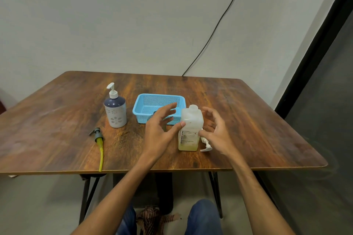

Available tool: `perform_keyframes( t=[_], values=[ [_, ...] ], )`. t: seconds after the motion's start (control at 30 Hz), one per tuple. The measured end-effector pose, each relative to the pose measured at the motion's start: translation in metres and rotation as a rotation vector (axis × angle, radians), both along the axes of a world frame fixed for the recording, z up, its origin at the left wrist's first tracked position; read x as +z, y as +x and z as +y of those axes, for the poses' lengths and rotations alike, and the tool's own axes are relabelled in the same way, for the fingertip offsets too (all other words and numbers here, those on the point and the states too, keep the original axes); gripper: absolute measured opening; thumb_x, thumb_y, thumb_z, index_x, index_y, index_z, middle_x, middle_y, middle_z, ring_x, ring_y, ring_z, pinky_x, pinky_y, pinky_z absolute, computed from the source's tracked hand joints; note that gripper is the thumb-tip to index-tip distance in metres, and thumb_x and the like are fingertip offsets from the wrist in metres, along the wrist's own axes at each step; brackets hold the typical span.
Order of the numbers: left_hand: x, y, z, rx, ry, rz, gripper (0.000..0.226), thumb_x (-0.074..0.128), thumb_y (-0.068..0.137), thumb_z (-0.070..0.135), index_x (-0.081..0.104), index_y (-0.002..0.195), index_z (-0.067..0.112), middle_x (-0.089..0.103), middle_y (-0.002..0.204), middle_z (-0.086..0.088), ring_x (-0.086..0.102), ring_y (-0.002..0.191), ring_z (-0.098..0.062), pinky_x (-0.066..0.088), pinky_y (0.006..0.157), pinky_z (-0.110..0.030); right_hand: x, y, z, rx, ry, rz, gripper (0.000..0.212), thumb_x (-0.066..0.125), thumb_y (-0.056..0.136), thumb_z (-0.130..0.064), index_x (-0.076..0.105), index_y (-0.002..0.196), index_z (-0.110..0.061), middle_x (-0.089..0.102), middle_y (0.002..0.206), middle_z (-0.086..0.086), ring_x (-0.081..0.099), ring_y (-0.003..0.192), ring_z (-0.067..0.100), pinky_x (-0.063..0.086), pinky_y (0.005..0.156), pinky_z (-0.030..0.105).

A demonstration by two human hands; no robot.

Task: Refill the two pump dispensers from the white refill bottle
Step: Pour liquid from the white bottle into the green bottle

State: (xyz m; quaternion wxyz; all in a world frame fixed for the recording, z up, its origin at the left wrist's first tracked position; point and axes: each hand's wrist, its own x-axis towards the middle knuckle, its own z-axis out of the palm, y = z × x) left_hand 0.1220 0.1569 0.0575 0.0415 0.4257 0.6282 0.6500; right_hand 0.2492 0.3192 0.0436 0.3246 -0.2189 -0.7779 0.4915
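The table [248, 120] in front of you is dark wood and fills the middle of the view, with a black cable [219, 23] running down the wall to its far edge. A blue basket [136, 112] sits at the table's centre, towards the far side. To its left stands a dispenser [115, 114], upright, dark blue on top and pale below, with its white pump screwed on. The refill bottle [191, 120] stands upright just near and right of the basket, uncapped, with a little yellowish liquid at the bottom.

Your left hand [158, 131] is released, fingers spread and straight in front of the basket, and its thumb tip touches the bottle's left side. Your right hand [217, 133] is just right of the bottle, fingers loosely curled and grasping nothing; you cannot tell whether its thumb touches the bottle.

A grey pump [98, 135] with a yellow tube lies flat near the left edge, near side of the dispenser. A white pump [205, 145] lies on the table just right of the bottle's base, partly under your right hand
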Motion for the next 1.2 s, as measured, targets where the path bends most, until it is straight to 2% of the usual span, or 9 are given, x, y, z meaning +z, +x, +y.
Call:
perform_keyframes(
  t=[0.2,0.33,0.47,0.57,0.63,0.83,0.97,1.1,1.2],
  values=[
    [-0.009,-0.026,-0.034,0.135,0.136,-0.114,0.060,0.080,0.078,0.032,0.060,0.133,0.020,0.063,0.133,0.003,0.061,0.122,-0.014,0.057,0.096,-0.036,-0.006,-0.007,-0.007,0.073,-0.082,-0.005,0.090,0.085,0.073,-0.001,0.038,0.146,-0.025,0.048,0.140,-0.009,0.050,0.125,0.009,0.054,0.078,0.012],
    [-0.024,-0.042,-0.035,0.127,-0.058,-0.123,0.080,0.085,0.072,0.038,0.050,0.142,0.024,0.055,0.143,0.003,0.055,0.127,-0.010,0.052,0.104,-0.037,-0.014,-0.012,-0.010,0.087,-0.150,0.000,0.095,0.090,0.068,-0.007,0.039,0.146,-0.026,0.055,0.138,-0.004,0.055,0.124,0.013,0.058,0.083,0.024],
    [-0.043,-0.054,-0.026,0.087,-0.271,-0.133,0.094,0.087,0.071,0.042,0.039,0.150,0.028,0.045,0.153,0.003,0.047,0.133,-0.012,0.046,0.110,-0.039,-0.019,-0.015,-0.013,0.079,-0.190,0.026,0.099,0.092,0.063,-0.006,0.042,0.145,-0.026,0.059,0.132,-0.003,0.060,0.117,0.010,0.059,0.079,0.025],
    [-0.045,-0.057,-0.019,0.030,-0.315,-0.141,0.088,0.087,0.073,0.037,0.042,0.148,0.025,0.051,0.149,0.002,0.050,0.133,-0.016,0.046,0.110,-0.041,-0.021,-0.017,-0.011,0.025,-0.151,0.030,0.097,0.098,0.053,-0.017,0.049,0.136,-0.029,0.062,0.131,-0.004,0.061,0.119,0.014,0.060,0.088,0.039],
    [-0.043,-0.057,-0.017,0.025,-0.300,-0.129,0.083,0.088,0.073,0.032,0.046,0.144,0.022,0.054,0.145,0.001,0.052,0.131,-0.016,0.048,0.109,-0.040,-0.019,-0.019,-0.013,-0.003,-0.113,0.019,0.091,0.100,0.050,-0.021,0.053,0.127,-0.031,0.063,0.127,-0.009,0.061,0.118,0.012,0.060,0.089,0.040],
    [-0.028,-0.065,-0.019,0.070,-0.277,-0.116,0.094,0.089,0.065,0.042,0.047,0.146,0.017,0.056,0.142,-0.001,0.057,0.124,-0.016,0.054,0.101,-0.037,0.002,-0.028,-0.020,-0.050,0.168,0.005,0.086,0.099,0.052,-0.031,0.055,0.126,-0.028,0.060,0.121,-0.011,0.057,0.111,0.009,0.057,0.075,0.023],
    [-0.017,-0.069,-0.025,0.094,-0.237,-0.052,0.077,0.089,0.070,0.031,0.052,0.138,0.025,0.058,0.124,0.010,0.059,0.105,-0.003,0.053,0.087,-0.014,0.022,-0.035,-0.022,-0.069,0.336,-0.006,0.088,0.097,0.053,-0.026,0.057,0.131,-0.026,0.059,0.122,-0.013,0.054,0.104,0.005,0.047,0.070,0.009],
    [-0.007,-0.073,-0.031,0.090,-0.231,-0.033,0.078,0.090,0.069,0.033,0.054,0.138,0.024,0.059,0.115,0.015,0.060,0.101,0.000,0.053,0.083,-0.014,0.034,-0.043,-0.018,-0.114,0.471,-0.032,0.092,0.096,0.048,-0.034,0.055,0.131,-0.030,0.059,0.122,-0.009,0.054,0.106,0.009,0.057,0.080,0.035],
    [-0.003,-0.075,-0.033,0.081,-0.226,-0.014,0.079,0.090,0.068,0.035,0.055,0.138,0.022,0.063,0.114,0.012,0.062,0.103,-0.003,0.055,0.085,-0.018,0.039,-0.050,-0.015,-0.159,0.547,-0.075,0.096,0.095,0.048,-0.037,0.053,0.134,-0.031,0.059,0.124,-0.007,0.055,0.108,0.013,0.058,0.080,0.039]
  ],
)
